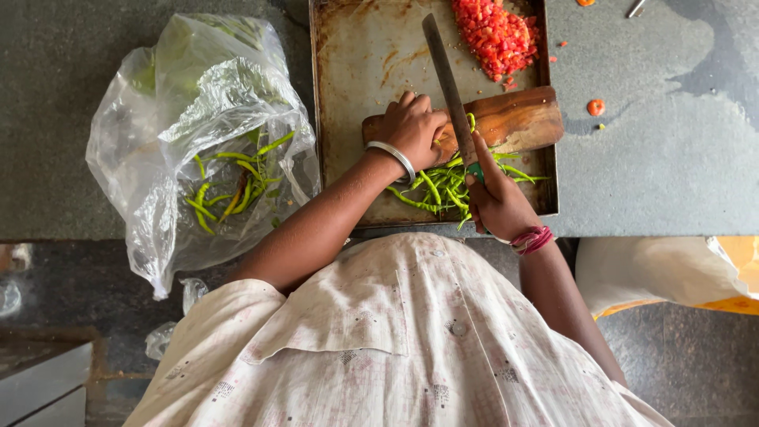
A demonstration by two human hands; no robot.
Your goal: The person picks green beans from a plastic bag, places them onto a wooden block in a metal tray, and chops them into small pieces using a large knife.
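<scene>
- Head view shows your left hand point(413, 126) with its fingers curled and pressed onto a bunch of green chillies point(443, 186) lying across the wooden board point(518, 119), which sits inside a worn metal tray point(348, 71) on the worktop point(672, 158).
- Your right hand point(496, 202) is wrapped around the handle of the long knife point(447, 83), fingers closed tight on it, the blade pointing away from you just beside the left knuckles.
- Keep the left fingertips tucked back so the knuckles, not the tips, face the blade; that looks like the main risk here.
- Hold the chillies bunched and flat on the board, since several trail off its near edge into the tray.
- Judging by the blade angle, short, straight cuts should suit better than long swings.
- Chopped red tomato point(496, 35) is heaped at the tray's far end; keep the green pieces apart from it.
- More chillies wait in the clear plastic bag point(198, 142) at your left.
</scene>
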